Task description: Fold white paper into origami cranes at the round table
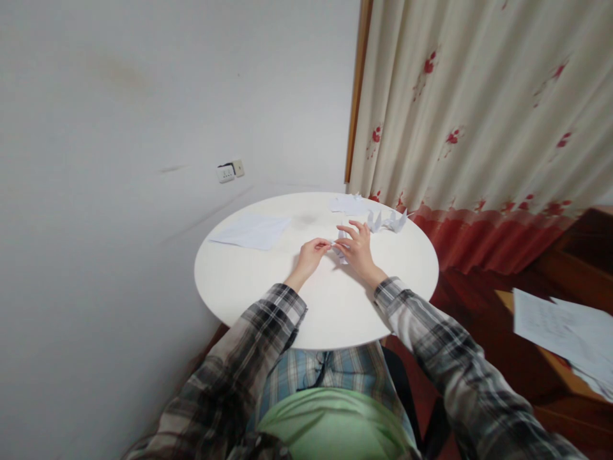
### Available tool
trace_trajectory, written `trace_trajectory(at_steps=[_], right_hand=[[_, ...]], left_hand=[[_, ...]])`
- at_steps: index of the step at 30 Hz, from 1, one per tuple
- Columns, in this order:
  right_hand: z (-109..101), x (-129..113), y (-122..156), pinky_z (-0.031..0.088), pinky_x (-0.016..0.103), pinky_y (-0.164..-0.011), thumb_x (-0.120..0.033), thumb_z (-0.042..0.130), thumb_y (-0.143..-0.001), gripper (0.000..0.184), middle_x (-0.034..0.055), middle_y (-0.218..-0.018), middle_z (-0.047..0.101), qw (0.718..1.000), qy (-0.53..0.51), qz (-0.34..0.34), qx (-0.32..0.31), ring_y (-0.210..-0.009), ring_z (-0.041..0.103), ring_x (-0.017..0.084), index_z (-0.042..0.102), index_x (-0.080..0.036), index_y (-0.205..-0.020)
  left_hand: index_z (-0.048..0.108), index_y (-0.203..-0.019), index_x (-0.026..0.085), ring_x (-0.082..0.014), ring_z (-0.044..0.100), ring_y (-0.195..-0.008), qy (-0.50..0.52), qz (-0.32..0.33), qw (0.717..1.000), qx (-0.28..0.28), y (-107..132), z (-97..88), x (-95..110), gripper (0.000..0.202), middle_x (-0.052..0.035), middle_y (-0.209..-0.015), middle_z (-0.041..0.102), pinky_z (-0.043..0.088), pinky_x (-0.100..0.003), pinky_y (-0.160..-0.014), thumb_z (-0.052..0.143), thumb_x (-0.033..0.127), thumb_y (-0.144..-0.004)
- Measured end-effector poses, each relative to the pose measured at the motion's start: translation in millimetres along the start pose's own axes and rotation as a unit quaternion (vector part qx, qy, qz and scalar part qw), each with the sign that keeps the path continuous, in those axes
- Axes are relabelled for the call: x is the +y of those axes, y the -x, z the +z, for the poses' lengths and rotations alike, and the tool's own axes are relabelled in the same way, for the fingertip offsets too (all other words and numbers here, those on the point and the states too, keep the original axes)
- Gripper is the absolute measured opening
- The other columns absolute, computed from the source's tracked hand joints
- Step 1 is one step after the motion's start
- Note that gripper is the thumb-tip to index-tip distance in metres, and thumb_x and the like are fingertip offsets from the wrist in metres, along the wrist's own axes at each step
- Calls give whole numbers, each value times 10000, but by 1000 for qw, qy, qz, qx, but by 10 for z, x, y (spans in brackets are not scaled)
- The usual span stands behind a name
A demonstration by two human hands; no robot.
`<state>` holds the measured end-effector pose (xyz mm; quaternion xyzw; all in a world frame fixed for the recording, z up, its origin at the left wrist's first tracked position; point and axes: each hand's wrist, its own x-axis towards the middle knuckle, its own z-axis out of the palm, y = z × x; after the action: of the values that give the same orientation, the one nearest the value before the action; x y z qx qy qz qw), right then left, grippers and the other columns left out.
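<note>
A small white folded paper piece (339, 250) lies near the middle of the round white table (268, 300). My left hand (312, 252) is closed, pinching the paper's left tip. My right hand (355, 245) rests on the paper's right side, fingers curled over it, one finger raised. Most of the paper is hidden under my right hand.
A flat white sheet (251, 230) lies at the table's left. Folded paper figures (387, 222) and crumpled sheets (347, 204) sit at the far right edge. A flowered curtain (479, 128) hangs behind. Loose papers (565, 332) lie on a wooden surface at right. A wall socket (228, 170) is at back.
</note>
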<state>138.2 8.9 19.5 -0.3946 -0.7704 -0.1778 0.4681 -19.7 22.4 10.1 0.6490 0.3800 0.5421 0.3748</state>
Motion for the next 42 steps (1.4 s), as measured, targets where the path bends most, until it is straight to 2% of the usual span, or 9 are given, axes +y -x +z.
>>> trace_trajectory(at_steps=[9, 17, 28, 33, 37, 42], right_hand=[[-16, -28, -9, 225, 514, -995, -301, 592, -777, 120, 23, -1037, 633, 1000, -28, -4, 10, -1119, 414, 249, 662, -235, -705], [-2, -16, -6, 250, 516, -979, -289, 589, -777, 119, 41, -996, 644, 998, -44, 32, 26, -1099, 425, 254, 666, -226, -711], [-14, -38, -23, 269, 511, -965, -284, 602, -770, 102, 38, -935, 667, 997, -57, 42, 38, -1075, 449, 247, 666, -228, -714], [-17, -24, -19, 297, 493, -949, -284, 585, -783, 115, 46, -931, 668, 997, -56, 49, 37, -1080, 453, 242, 663, -224, -723], [-15, -23, -9, 266, 503, -971, -279, 584, -783, 110, 45, -938, 666, 997, -53, 52, 22, -1095, 441, 241, 665, -227, -732], [-13, -26, -17, 298, 491, -940, -277, 604, -769, 96, 43, -927, 668, 997, -55, 49, 26, -1062, 461, 246, 663, -225, -714]], left_hand=[[616, -700, 145, -133, 566, -674, -3, -6, 1000, -2, -10, 4, -16, 73, -30, -711, 638, 448, -276, -696, 597, 203, -661], [586, -713, 161, -129, 572, -691, -37, 35, 998, 39, 15, 16, 42, 74, -12, -722, 619, 455, -260, -672, 604, 222, -674], [547, -687, 166, -115, 552, -643, -70, 35, 995, 63, 39, -10, 84, 65, 8, -674, 588, 443, -246, -634, 604, 197, -682], [582, -836, 159, -125, 577, -696, -17, 15, 998, 62, -8, -3, 32, 232, -23, -773, 631, 461, -265, -676, 662, 215, -626], [629, -745, 150, -153, 592, -754, -1, 3, 999, 33, -27, -10, -5, 163, -49, -777, 660, 456, -306, -763, 640, 284, -652], [629, -715, 148, -154, 589, -738, 9, 7, 999, 43, -13, -18, 2, 143, -41, -747, 655, 456, -297, -744, 621, 278, -657]])
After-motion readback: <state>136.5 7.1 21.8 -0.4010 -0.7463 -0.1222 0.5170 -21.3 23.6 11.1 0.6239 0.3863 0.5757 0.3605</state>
